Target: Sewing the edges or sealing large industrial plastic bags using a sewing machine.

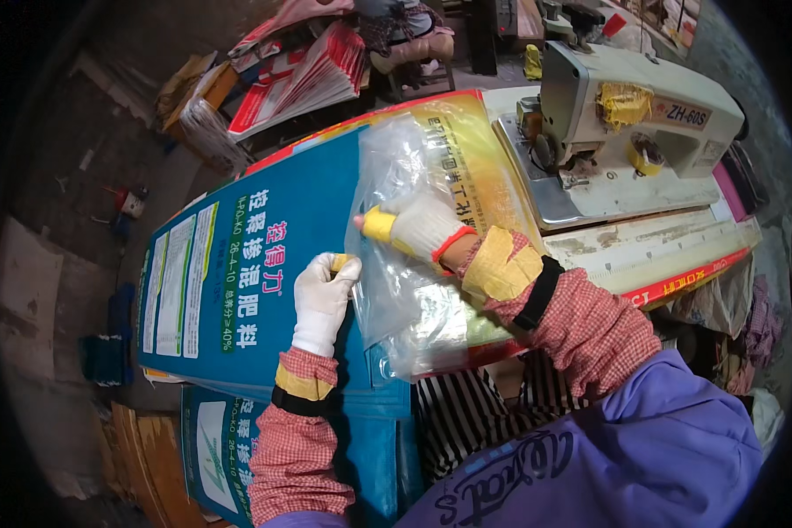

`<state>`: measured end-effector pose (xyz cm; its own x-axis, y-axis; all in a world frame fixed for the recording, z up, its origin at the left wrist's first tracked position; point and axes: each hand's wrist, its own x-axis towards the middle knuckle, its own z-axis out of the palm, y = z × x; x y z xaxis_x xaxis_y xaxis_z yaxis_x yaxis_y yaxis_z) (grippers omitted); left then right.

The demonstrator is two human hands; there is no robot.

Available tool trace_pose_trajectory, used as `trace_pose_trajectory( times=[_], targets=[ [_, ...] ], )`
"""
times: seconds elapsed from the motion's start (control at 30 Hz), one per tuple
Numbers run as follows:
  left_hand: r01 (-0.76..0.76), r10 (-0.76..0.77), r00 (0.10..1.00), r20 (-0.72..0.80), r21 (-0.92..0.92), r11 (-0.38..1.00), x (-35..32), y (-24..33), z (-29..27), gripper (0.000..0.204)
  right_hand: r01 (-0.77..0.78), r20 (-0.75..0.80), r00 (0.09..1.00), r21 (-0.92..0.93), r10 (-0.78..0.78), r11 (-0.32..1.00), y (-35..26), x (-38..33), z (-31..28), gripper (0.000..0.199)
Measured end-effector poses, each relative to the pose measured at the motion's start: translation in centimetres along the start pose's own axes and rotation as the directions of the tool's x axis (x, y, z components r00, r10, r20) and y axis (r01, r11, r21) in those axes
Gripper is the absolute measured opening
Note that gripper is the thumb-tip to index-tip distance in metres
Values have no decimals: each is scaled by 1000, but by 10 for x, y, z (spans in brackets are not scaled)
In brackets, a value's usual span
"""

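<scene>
At the far left, on the floor, a small red-and-white object sits by itself, and lower down some flat cardboard lies beside a second blue sack. Above these, a stack of red-and-white printed sacks leans near a cardboard box.

A large blue printed sack lies flat across the counter, slanting from lower left to upper right. The left hand, in a white knitted glove with a yellow-tipped thumb, is curled shut, pinching the edge of the clear plastic liner where it meets the blue sack. A red checked sleeve with a yellow and black band covers the forearm.

The liner is crumpled and glossy, spread over the sack's yellow and red end. The right hand, also gloved in white with yellow fingertips, presses down on the liner with fingers pressed together and pointing left; whether it grips the film cannot be told.

To the right, a cream industrial sewing machine stands on the counter, patched with yellow tape, well apart from both hands.
</scene>
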<state>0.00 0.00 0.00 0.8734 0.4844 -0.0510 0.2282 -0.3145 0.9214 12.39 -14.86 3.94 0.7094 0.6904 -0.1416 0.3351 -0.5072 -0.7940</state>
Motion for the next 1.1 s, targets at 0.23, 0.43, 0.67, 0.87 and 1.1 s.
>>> trace_pose_trajectory(
  times=[0.23, 0.43, 0.67, 0.87, 1.1],
  targets=[
    [140, -153, 988, -27, -266, 954, 11, 4, -2, 23, 247, 18, 969, -150, -248, 957, 13, 18, 21, 37],
    [-176, 180, 975, 128, -41, 984, 19, -3, -13, 27, 213, 19, 977, -167, -213, 963, -2, 10, 33, 35],
    [-442, 659, 721, -216, 589, 677, 1, 9, -129, 10, 67, 163, 986, -511, 20, 857, 20, -19, 5, 34],
    [-313, 267, 950, -164, -453, 835, -24, 37, -70, 11, 719, -409, 514, -274, -754, 639, -25, -18, 53, 78],
    [-340, 288, 912, -291, -149, 929, -64, 65, -94, 12, 633, 870, 63, 344, -489, 694, -38, -139, 123, 58]
  ],
)
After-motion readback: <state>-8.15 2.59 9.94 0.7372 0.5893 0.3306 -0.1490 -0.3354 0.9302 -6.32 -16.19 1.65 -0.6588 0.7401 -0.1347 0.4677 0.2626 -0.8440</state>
